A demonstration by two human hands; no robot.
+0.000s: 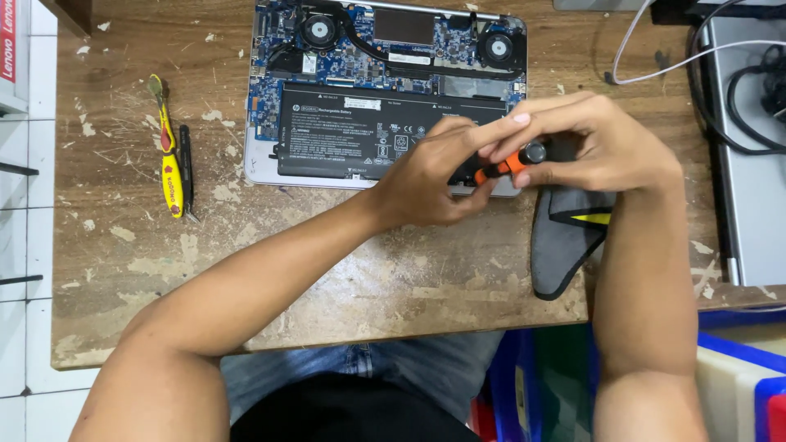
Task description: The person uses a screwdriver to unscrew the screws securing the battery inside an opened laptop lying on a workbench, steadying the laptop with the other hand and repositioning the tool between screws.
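Note:
An opened laptop [327,123] lies bottom-up on the worn wooden table [123,270], its black battery, blue circuit board and two fans exposed. Both my hands meet over its front right corner. My left hand [430,180] grips the shaft end of an orange-and-black screwdriver [512,164]. My right hand [598,143] closes around the screwdriver's black cap and handle. The tip is hidden under my fingers.
A yellow-and-red tool [168,160] and black tweezers [187,172] lie left of the laptop. A grey-and-black pouch [561,245] sits under my right wrist. A second grey laptop [749,164] with cables lies at right. Blue bins [737,368] stand below the table edge.

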